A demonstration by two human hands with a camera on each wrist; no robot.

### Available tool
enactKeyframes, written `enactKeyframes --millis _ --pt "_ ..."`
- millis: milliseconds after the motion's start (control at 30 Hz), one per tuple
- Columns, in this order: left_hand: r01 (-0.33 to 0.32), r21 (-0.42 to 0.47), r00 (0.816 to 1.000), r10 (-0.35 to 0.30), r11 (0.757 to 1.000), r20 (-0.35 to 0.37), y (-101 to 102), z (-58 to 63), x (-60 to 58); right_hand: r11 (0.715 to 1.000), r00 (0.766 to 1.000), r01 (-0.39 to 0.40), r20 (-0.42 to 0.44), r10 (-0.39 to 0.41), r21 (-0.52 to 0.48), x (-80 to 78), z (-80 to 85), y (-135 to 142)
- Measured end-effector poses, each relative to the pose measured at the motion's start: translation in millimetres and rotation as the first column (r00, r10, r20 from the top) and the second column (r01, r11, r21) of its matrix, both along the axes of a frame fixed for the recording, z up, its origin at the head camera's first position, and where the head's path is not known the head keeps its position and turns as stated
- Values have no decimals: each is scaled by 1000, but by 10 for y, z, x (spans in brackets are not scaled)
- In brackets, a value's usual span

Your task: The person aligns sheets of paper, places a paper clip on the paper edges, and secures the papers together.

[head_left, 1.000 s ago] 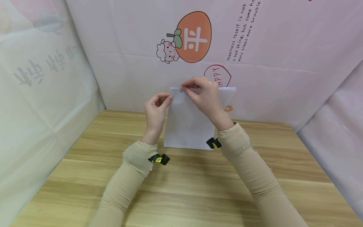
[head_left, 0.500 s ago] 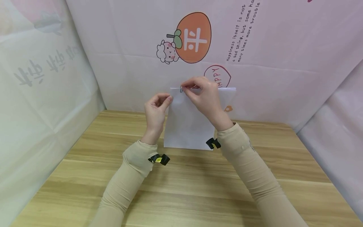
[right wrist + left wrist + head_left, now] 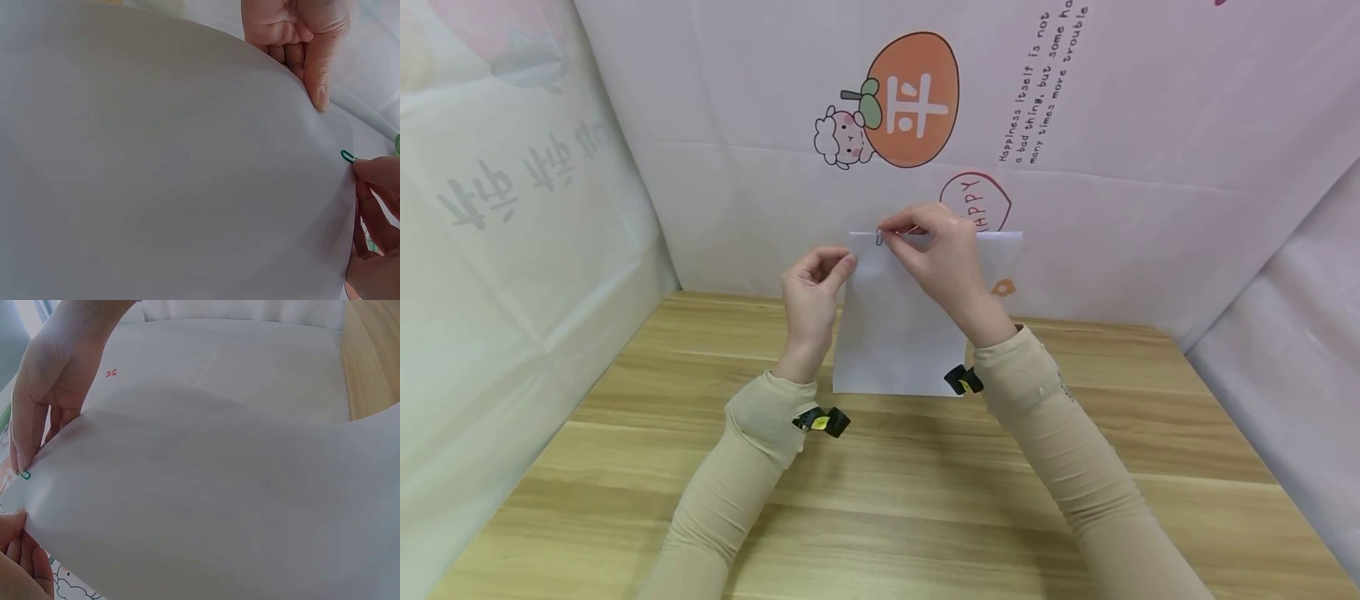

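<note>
White paper [image 3: 898,325] hangs upright above the table in the head view, its top edge level with my fingers. My left hand [image 3: 812,296] pinches its left edge near the upper corner between thumb and fingers. A small green paper clip [image 3: 347,156] sits on the top edge close to that corner. Thumb and forefinger of my right hand [image 3: 943,250] pinch the outer end of the clip, so only its looped end shows on the sheet. In the left wrist view the paper clip [image 3: 25,475] lies right under the right fingertips. The back of the paper is hidden.
A wood-grain table [image 3: 880,500] spreads below both forearms. Behind the paper stands a pale printed cloth backdrop [image 3: 737,192] with an orange fruit drawing [image 3: 917,98]. Cloth side walls [image 3: 512,275] rise at left and right. Black straps with camera mounts [image 3: 823,421] sit on the wrists.
Both hands keep their places and grips. The paper's lower edge and upper right corner shift very slightly; the paper clip stays at the same spot on the top edge.
</note>
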State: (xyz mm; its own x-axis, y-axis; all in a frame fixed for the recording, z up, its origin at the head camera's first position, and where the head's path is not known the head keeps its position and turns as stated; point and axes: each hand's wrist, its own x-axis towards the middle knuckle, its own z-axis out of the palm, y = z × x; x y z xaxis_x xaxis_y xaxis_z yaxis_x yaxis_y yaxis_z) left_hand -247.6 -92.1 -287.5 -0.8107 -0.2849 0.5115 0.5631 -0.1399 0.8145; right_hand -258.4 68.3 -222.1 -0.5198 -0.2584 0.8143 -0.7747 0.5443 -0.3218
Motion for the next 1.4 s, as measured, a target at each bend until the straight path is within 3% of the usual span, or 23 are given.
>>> enactKeyframes --millis 1400 --pt "-36 -8 998 36 999 -43 39 -9 3 999 1000 17 18 -18 35 54 -3 11"
